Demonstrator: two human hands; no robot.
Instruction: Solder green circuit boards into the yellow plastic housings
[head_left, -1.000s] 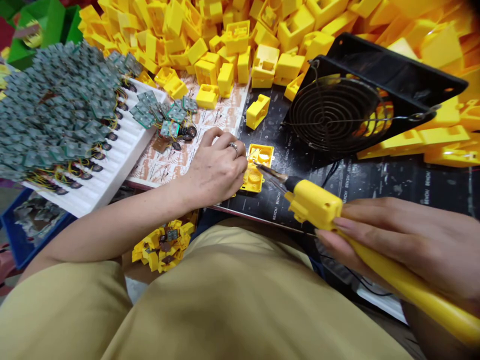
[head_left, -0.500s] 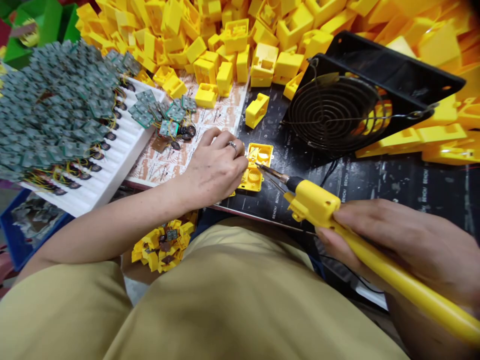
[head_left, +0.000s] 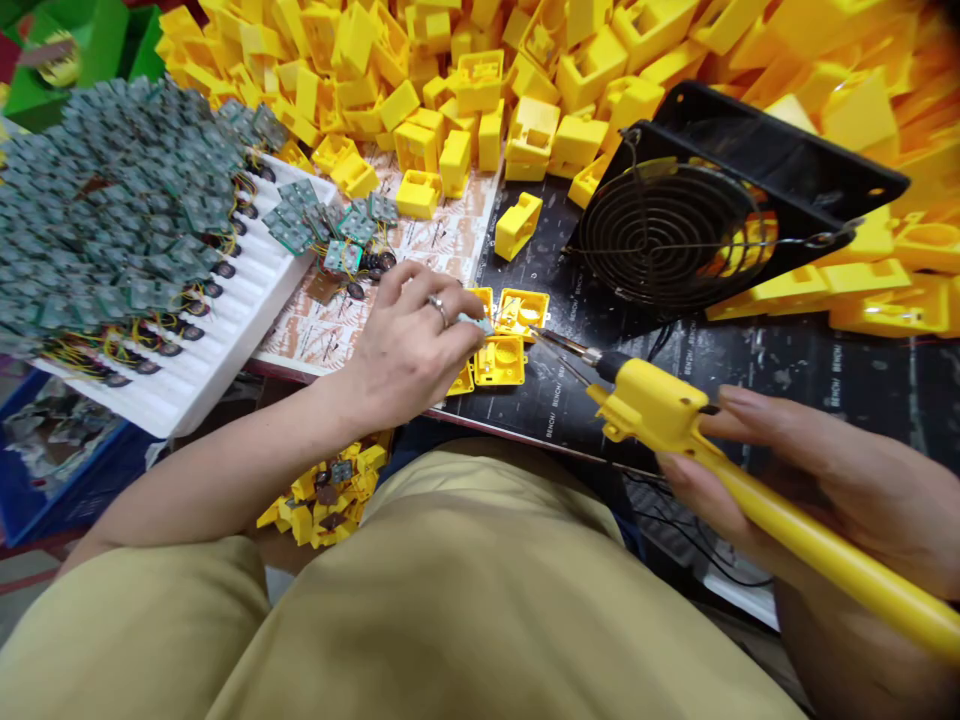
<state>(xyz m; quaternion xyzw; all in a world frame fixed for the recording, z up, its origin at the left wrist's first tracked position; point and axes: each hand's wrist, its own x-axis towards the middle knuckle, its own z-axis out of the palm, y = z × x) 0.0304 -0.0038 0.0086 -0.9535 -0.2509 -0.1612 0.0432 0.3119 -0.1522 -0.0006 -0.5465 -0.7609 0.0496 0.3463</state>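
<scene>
In my right hand (head_left: 817, 490) is a yellow soldering iron (head_left: 664, 405), its thumb and fingers wrapped around the handle. The iron's metal tip and a thin guide beside it point left, at the open yellow casing (head_left: 500, 362) on the bench. My left hand (head_left: 412, 345), with a ring on one finger, pinches a small pale-green circuit board (head_left: 477, 324), mostly hidden by the fingers. It hovers over the left side of the casing. Parts of another yellow casing (head_left: 460, 382) show beneath that hand. Small metal parts sit inside the upper half-shell (head_left: 523, 312).
Yellow housings (head_left: 420, 145) are heaped along the back. A black fan (head_left: 675, 225) stands tilted at right. On the left, a white foam tray (head_left: 225, 345) bears many circuit boards with wired round speakers; several loose boards (head_left: 343, 257) lie beside it. A blue crate (head_left: 97, 480) stands lower left.
My left hand has shifted slightly left, uncovering more of the yellow casings and the pale-green board in its fingers. The soldering iron has drawn back a little to the right.
</scene>
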